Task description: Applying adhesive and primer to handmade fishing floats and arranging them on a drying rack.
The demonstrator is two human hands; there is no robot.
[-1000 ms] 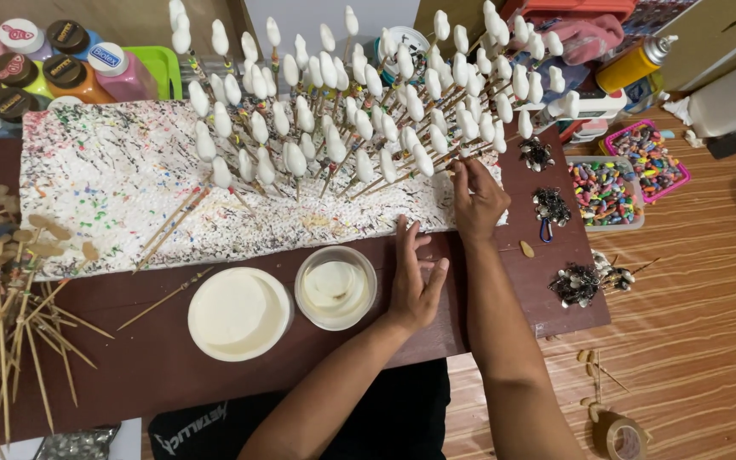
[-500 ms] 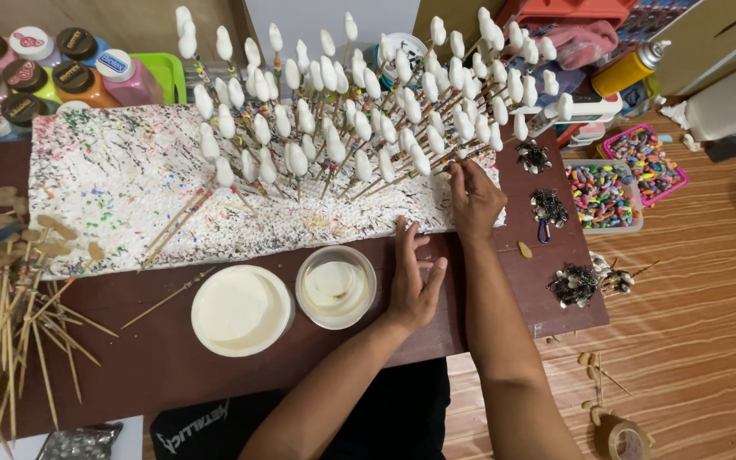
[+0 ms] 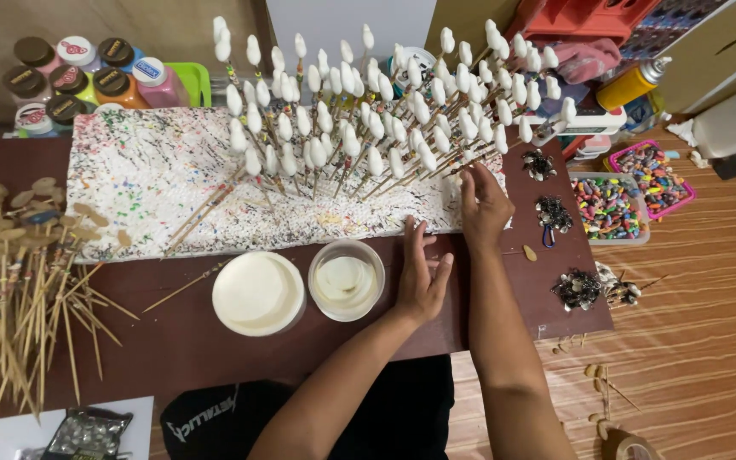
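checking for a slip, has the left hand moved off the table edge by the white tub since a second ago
No. The left hand still rests flat on the brown table, just right of the open white tub.

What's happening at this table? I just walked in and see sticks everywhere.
A person sits at a dark table. Their right hand reaches to the white-tipped sticks standing in a paint-spattered board. Their left hand rests flat on the table beside a small tub of white paint and its lid. Plain bamboo skewers lie piled at the far left.

Labelled paint bottles top-left; foil packet bottom-left.
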